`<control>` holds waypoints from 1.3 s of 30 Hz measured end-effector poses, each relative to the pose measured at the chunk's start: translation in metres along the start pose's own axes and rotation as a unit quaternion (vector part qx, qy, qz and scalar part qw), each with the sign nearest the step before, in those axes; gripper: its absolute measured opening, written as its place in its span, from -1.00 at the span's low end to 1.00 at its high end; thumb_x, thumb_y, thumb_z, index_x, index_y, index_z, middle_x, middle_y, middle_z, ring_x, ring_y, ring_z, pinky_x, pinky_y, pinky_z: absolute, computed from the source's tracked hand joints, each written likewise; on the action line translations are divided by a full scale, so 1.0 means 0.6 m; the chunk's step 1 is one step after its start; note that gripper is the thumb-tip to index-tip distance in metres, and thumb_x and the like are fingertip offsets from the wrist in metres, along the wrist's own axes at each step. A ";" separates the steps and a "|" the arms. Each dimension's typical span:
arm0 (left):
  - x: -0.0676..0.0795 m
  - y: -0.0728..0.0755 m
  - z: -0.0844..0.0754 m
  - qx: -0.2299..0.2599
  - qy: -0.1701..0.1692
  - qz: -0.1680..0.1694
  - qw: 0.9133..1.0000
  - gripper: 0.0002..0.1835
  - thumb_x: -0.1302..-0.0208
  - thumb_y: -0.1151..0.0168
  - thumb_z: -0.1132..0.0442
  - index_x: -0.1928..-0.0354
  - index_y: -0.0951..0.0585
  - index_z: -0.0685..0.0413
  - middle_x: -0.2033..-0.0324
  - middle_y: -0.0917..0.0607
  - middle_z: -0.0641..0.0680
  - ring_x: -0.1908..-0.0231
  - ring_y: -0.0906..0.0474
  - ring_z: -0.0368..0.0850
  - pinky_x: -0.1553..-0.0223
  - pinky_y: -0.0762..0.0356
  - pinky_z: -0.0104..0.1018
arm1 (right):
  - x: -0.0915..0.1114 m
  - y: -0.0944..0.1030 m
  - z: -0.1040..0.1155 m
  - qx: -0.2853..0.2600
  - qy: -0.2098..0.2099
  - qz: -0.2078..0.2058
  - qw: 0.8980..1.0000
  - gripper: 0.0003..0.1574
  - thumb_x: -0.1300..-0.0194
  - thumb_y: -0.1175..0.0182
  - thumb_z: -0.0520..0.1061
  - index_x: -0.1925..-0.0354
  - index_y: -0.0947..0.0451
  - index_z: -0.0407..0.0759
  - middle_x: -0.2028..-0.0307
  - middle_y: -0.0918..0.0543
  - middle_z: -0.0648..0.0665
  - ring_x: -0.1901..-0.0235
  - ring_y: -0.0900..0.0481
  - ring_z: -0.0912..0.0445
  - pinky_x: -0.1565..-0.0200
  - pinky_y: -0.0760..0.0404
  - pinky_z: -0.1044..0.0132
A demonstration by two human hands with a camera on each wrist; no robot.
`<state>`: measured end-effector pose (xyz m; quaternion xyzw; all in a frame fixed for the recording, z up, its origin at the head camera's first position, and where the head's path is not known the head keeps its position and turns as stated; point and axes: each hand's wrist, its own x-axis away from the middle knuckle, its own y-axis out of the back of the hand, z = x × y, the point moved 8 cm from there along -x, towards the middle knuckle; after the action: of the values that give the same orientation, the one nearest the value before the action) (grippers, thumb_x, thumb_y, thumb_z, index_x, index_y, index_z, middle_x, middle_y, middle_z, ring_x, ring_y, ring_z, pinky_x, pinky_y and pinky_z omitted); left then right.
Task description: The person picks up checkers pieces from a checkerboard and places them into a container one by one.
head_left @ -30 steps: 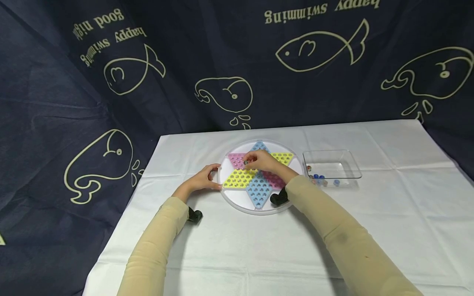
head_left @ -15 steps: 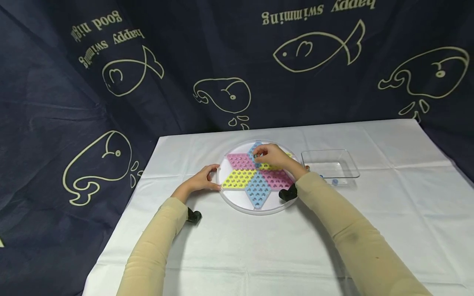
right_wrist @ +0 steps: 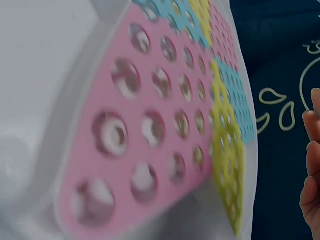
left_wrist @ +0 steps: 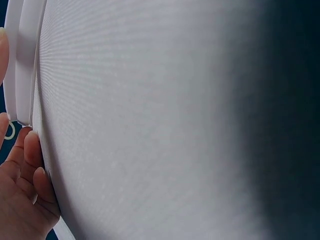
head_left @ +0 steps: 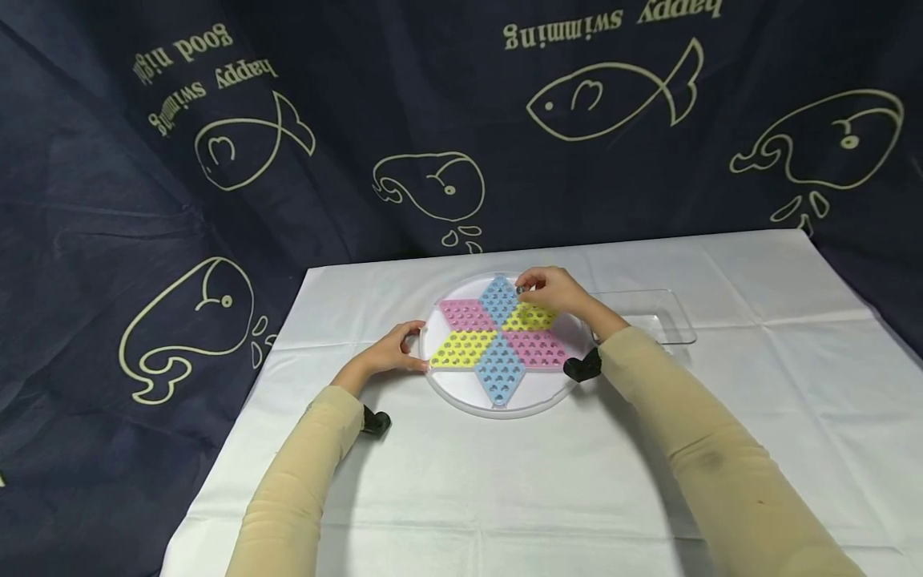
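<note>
A round white Chinese checkers board (head_left: 450, 389) lies on the table, its star made of pink, yellow and blue areas full of holes. My left hand (head_left: 389, 349) holds the board's left rim with thumb and fingers spread along it; in the left wrist view the hand (left_wrist: 25, 185) has its outer fingers bent beside the rim. Over the board's upper right, between the blue and yellow points, my right hand (head_left: 551, 290) pinches a small dark marble (head_left: 521, 290). At the right wrist view's edge only fingertips (right_wrist: 312, 165) show, and the marble is hidden there.
A clear rectangular container (head_left: 678, 316) stands right of the board, partly behind my right forearm. A white cloth (head_left: 425, 497) covers the table. Behind it hangs a dark blue curtain (head_left: 346, 88) with fish and whale drawings.
My right hand has moved right with the marble, from the pink area past the blue point to the yellow one. The forearm now covers the marbles in the container. My left hand stays at the rim.
</note>
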<state>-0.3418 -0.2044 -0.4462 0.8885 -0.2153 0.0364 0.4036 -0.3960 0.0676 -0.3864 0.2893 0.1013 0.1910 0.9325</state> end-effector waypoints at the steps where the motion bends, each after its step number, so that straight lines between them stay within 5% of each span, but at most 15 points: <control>1: 0.000 0.000 0.000 -0.001 0.001 0.000 1.000 -0.08 0.03 -0.40 0.16 -0.35 -0.12 0.09 -0.19 -0.24 0.21 0.13 -0.25 -0.03 0.10 -0.25 -0.26 | 0.001 0.005 -0.002 0.000 0.003 -0.002 1.000 -0.66 -0.16 -0.20 -0.21 0.08 -0.52 -0.34 0.25 -0.53 -0.20 0.33 -0.36 0.06 0.29 -0.36 0.28; 19: 0.004 -0.004 -0.005 0.011 0.000 0.004 1.000 -0.09 0.00 -0.38 0.20 -0.35 -0.10 0.17 -0.21 -0.23 0.26 0.10 -0.25 0.04 0.11 -0.23 -0.25 | 0.032 0.077 -0.047 0.026 -0.046 -0.029 0.998 -0.64 -0.19 -0.19 -0.15 0.05 -0.50 -0.28 0.21 -0.50 -0.19 0.26 -0.35 0.02 0.27 -0.37 0.25; 39: 0.002 -0.002 -0.003 0.007 -0.004 0.002 1.000 -0.09 0.02 -0.40 0.16 -0.34 -0.12 0.14 -0.19 -0.24 0.22 0.13 -0.24 -0.02 0.11 -0.24 -0.27 | 0.080 0.142 -0.086 0.062 -0.039 -0.058 0.996 -0.60 -0.19 -0.19 -0.13 0.05 -0.49 -0.36 0.19 -0.53 -0.25 0.24 -0.39 0.02 0.22 -0.38 0.25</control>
<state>-0.3401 -0.2028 -0.4460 0.8910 -0.2182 0.0348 0.3967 -0.3935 0.1782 -0.3828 0.3471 0.0935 0.1187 0.9256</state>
